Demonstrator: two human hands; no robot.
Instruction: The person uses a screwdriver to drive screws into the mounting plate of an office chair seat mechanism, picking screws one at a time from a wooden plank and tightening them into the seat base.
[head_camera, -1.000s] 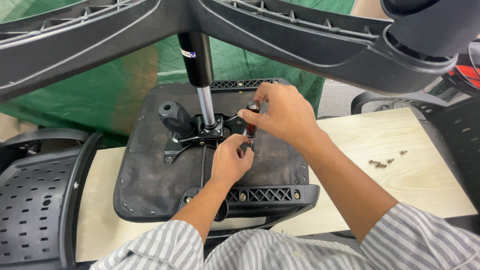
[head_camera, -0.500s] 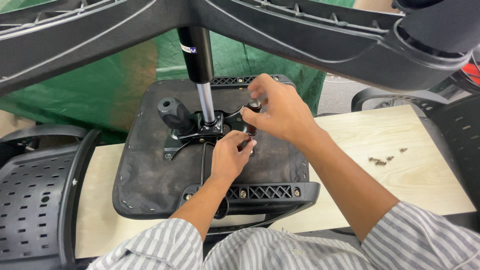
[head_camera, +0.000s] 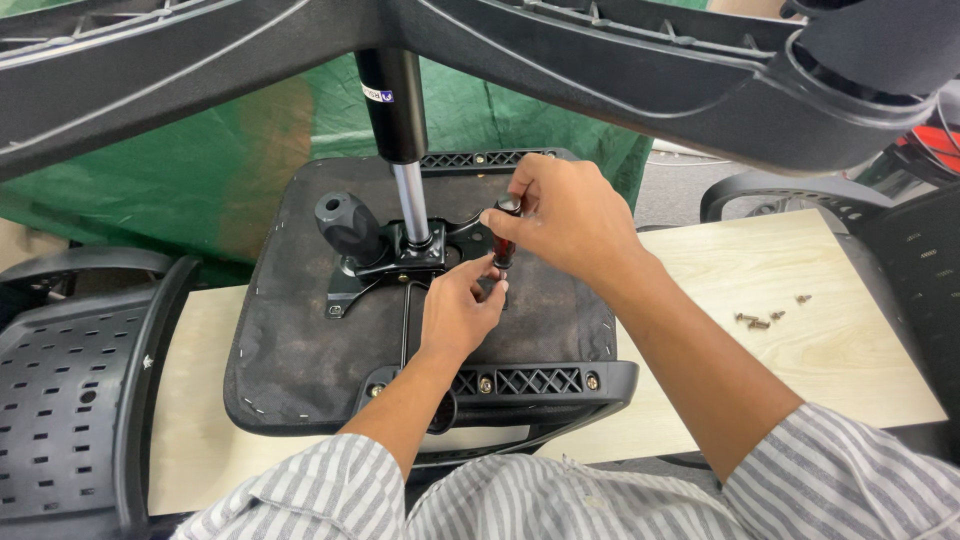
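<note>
I see my right hand (head_camera: 565, 215) closed around the dark red-and-black screwdriver handle (head_camera: 503, 240), standing upright on the black metal seat plate (head_camera: 385, 270), at centre of the upturned black fabric-covered seat underside (head_camera: 300, 350). My left hand (head_camera: 458, 310), at six o'clock of it, pinches the tip. If the tool tilts, I judge it could slip and bite those fingers.

The screwdriver (head_camera: 503, 232) has a dark red-and-black handle. It stands upright over the black metal mechanism plate (head_camera: 385, 268) on the upturned seat base (head_camera: 300, 350).

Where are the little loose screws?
In the head view, the loose screws lie on the light wooden table, to the right of the upturned chair seat and beyond the right forearm.
</note>
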